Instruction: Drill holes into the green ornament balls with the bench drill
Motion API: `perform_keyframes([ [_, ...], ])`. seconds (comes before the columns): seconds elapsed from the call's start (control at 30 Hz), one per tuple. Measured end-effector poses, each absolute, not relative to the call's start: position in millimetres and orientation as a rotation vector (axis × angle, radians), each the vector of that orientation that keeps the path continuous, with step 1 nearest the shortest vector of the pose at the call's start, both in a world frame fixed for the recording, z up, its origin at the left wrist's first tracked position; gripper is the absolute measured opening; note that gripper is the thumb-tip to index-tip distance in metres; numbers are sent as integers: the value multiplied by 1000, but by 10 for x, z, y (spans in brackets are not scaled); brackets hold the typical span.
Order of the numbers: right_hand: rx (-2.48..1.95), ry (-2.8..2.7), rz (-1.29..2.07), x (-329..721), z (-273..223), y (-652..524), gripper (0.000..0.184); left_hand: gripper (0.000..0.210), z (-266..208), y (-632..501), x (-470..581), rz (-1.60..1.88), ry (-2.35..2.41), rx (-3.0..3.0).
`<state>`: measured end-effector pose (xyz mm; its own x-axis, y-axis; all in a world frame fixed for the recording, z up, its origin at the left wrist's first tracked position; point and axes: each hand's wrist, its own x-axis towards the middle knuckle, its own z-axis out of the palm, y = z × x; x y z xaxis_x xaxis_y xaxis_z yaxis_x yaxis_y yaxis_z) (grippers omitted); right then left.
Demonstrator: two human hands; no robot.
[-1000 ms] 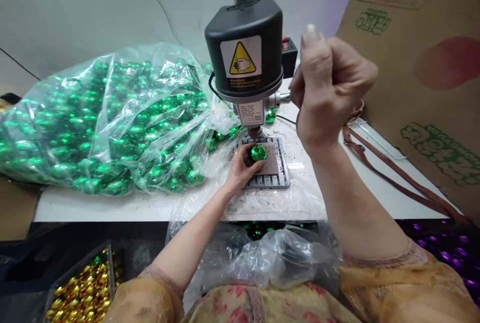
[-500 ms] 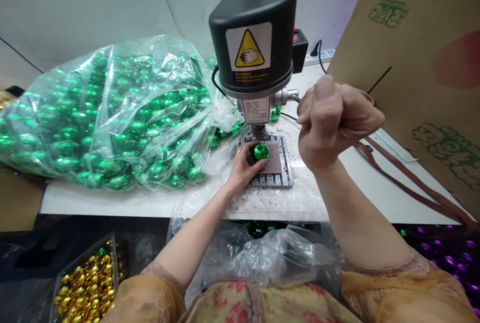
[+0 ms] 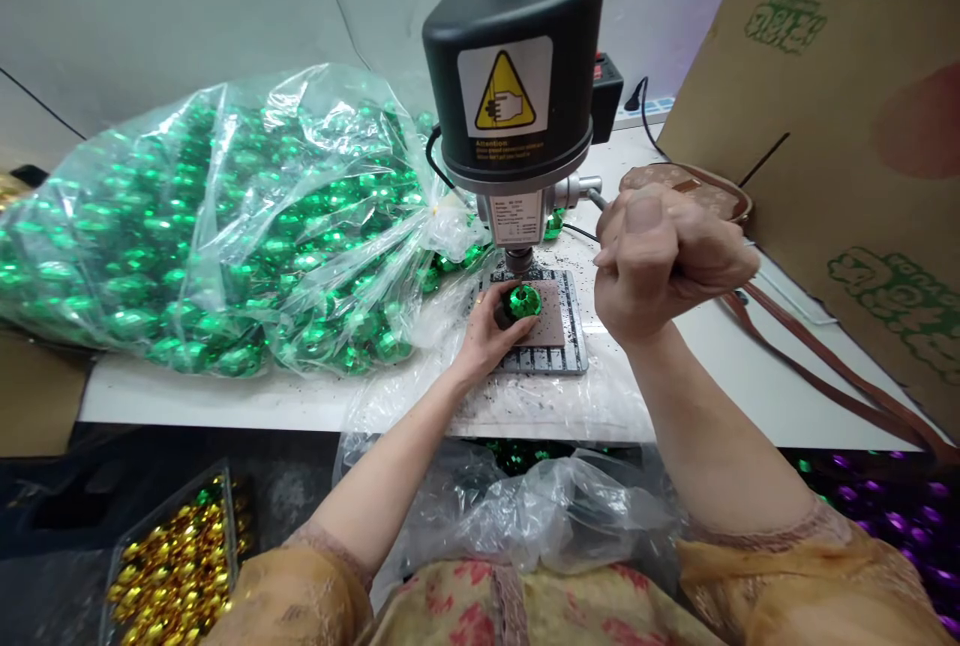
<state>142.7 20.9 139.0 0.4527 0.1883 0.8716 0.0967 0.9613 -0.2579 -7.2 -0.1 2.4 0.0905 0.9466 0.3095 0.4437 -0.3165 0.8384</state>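
Note:
My left hand has its thumb and fingers closed around a shiny green faceted ball with a dark hole in its top. The ball rests on a brownish pad over the slotted metal base of a small bench drill press. Just above and behind the ball is the drill chuck; any bit below it is too hidden to tell. My right hand, in a fist, grips the drill press's feed lever, whose end is covered by my fingers.
At left lies a clear plastic bag full of green balls. Gold balls fill a bin below, and purple balls lie low at right. A cardboard box and a brown strapped bag stand at right. Dark shavings litter the table.
My right fist has dropped slightly with the lever, uncovering more of the brown bag behind it. The left hand still holds the green ball in the same place. The view has shifted a little.

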Motion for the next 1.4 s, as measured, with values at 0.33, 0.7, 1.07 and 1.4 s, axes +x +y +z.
perform_keyframes([
  [0.33, -220, -1122, 0, 1444, 1288, 257, 54, 54, -38, 26, -70, 1214, 1324, 1754],
  [0.7, -324, -1046, 129, 1385, 1692, 171, 45, 54, 16, 1, -42, 1205, 1343, 1714],
  [1.07, -474, -1139, 150, 1424, 1971, 236, 46, 39, 92, -1049, -133, 1057, 1083, 2437],
  [1.4, -493, -1137, 144, 1430, 1942, 280, 52, 25, 288, -1155, -402, 513, 1284, 2701],
])
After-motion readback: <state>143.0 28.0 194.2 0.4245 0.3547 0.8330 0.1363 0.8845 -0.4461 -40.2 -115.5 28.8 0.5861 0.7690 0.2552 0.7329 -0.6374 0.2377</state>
